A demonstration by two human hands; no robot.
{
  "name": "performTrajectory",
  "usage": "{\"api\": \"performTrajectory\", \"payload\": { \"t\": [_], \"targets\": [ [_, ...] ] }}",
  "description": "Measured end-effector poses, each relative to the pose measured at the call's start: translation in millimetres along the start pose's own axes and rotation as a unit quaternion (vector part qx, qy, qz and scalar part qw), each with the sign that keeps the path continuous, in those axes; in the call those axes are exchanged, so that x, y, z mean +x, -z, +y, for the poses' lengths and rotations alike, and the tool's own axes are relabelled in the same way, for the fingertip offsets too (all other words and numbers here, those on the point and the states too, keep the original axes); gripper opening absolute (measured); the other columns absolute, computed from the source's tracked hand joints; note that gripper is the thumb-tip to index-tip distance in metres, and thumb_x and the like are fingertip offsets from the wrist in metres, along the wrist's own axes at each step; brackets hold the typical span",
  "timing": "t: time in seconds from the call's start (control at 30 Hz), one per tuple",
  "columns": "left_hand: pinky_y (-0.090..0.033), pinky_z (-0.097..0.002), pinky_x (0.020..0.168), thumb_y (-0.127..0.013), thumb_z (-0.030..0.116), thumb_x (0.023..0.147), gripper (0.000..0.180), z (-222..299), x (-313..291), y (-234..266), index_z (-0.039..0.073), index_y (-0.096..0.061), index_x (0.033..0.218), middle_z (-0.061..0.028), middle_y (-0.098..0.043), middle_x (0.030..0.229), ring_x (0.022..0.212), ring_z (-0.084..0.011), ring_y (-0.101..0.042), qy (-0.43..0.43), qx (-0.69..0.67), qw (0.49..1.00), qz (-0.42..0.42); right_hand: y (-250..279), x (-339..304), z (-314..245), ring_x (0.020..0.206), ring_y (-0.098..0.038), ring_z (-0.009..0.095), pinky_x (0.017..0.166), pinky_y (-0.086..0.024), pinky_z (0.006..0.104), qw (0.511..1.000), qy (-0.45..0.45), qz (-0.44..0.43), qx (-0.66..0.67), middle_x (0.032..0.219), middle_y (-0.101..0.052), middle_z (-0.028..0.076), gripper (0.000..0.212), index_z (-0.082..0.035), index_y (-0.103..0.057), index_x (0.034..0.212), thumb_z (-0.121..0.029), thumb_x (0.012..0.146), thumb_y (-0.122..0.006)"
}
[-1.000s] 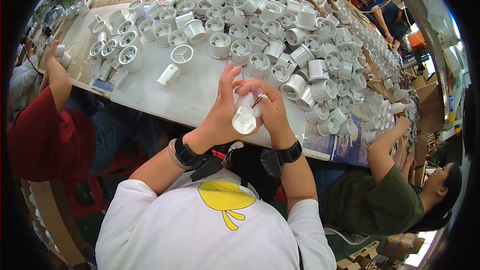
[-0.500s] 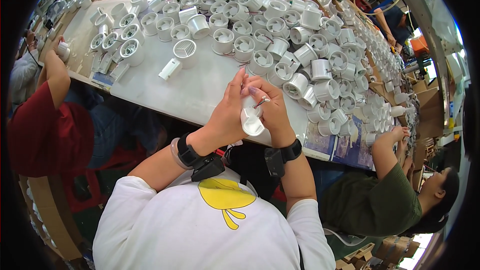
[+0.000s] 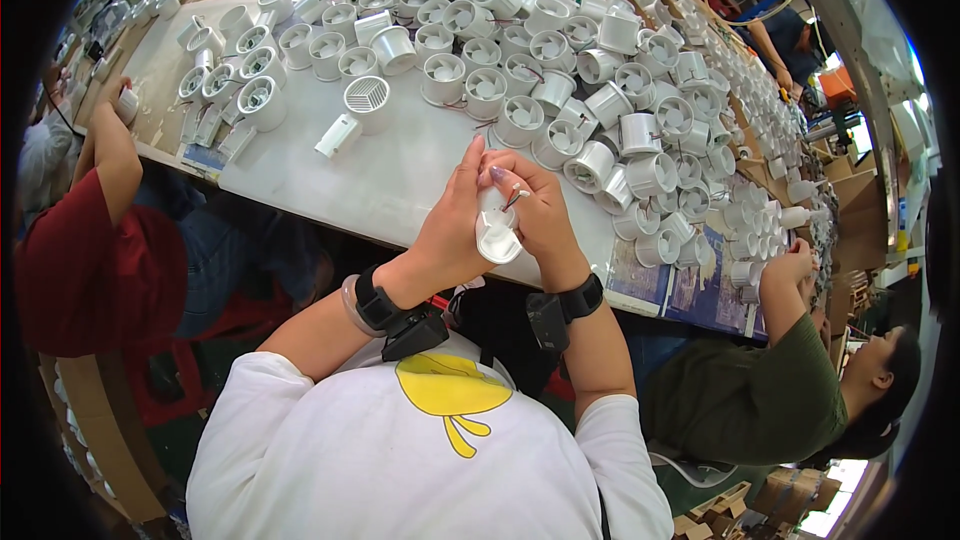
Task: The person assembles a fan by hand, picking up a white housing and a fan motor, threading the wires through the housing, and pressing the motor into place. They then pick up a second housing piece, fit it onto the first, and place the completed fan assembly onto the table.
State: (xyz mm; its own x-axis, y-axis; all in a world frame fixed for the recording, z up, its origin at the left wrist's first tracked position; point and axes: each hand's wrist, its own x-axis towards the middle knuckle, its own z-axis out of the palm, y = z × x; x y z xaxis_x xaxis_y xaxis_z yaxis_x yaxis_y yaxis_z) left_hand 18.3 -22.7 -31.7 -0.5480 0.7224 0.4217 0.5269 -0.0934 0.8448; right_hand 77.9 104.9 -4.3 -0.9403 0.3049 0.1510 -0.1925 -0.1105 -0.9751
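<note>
Between both my hands, over the table's near edge, is a white plastic fan housing [image 3: 497, 238] with an open hollow end toward me. Short thin wires with a small white connector [image 3: 514, 199] stick out at its right side. My left hand [image 3: 456, 215] is closed around its left side, fingers pointing away from me. My right hand [image 3: 538, 202] grips the right side, its fingertips meeting the left ones over the far end. The fingers hide much of the part. Beyond on the table stands a white round housing with a slatted grille [image 3: 367, 100], beside a small white rectangular piece [image 3: 338, 136].
Many white round fan units [image 3: 520, 112] crowd the table's middle and right, some tipped over. Several open housings with green circuit boards [image 3: 262, 100] stand at the left. A person in red [image 3: 95, 250] sits left, another in dark green [image 3: 745, 400] right. Cardboard boxes [image 3: 862, 210] stand far right.
My hands and the held housing have shifted very slightly left and toward me, with the grip much the same. The right-hand co-worker's arm has moved a little.
</note>
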Motion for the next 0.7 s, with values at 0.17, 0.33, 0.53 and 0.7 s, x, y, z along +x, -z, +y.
{"api": "performTrajectory", "payload": {
  "t": [0.17,0.33,0.53,0.7],
  "targets": [
    [-0.044,-0.035,0.096,-0.076,0.009,0.069,0.109,-3.0,-2.4,-2.1,0.002,-0.003,0.15,-0.0172,-0.05,0.124,0.11,-0.0283,-0.056,0.0,-0.003,1.0,0.007,0.7,-0.9,4.0,0.081,-0.053,0.008,0.072,-0.042,0.0227,1.0,-0.02,0.005,-0.003,0.089,-0.062,0.0,0.017,0.0,-0.064,0.09,-0.012,0.092,-0.052],
    [-0.043,-0.0425,0.099,-0.085,0.018,0.065,0.118,-3.0,-2.5,-0.4,0.001,-0.004,0.15,-0.0266,-0.04,0.135,0.122,-0.041,-0.047,0.027,-0.034,0.999,-0.011,-0.9,0.0,1.9,0.086,-0.053,0.011,0.079,-0.041,0.0244,0.999,-0.045,0.004,0.0,0.092,-0.06,0.003,0.017,0.001,-0.062,0.086,-0.011,0.093,-0.052],
    [-0.044,-0.0408,0.097,-0.082,0.015,0.067,0.114,-1.6,-0.6,5.0,0.002,-0.005,0.15,-0.0236,-0.044,0.131,0.118,-0.0373,-0.05,0.034,-0.041,0.998,-0.023,-1.9,2.4,-1.4,0.088,-0.052,0.013,0.082,-0.04,0.0259,0.999,-0.032,-0.004,-0.008,0.092,-0.058,0.004,0.017,0.002,-0.06,0.084,-0.011,0.093,-0.052],
    [-0.046,-0.0385,0.094,-0.08,0.012,0.068,0.108,16.9,4.8,5.8,0.002,-0.009,0.149,-0.0202,-0.048,0.126,0.113,-0.0326,-0.054,0.004,0.003,1.0,0.018,1.9,5.8,2.0,0.088,-0.054,0.011,0.076,-0.043,0.0236,0.997,0.012,-0.044,0.07,0.096,-0.061,0.004,0.014,0.0,-0.064,0.085,-0.008,0.09,-0.054]
  ]
}}
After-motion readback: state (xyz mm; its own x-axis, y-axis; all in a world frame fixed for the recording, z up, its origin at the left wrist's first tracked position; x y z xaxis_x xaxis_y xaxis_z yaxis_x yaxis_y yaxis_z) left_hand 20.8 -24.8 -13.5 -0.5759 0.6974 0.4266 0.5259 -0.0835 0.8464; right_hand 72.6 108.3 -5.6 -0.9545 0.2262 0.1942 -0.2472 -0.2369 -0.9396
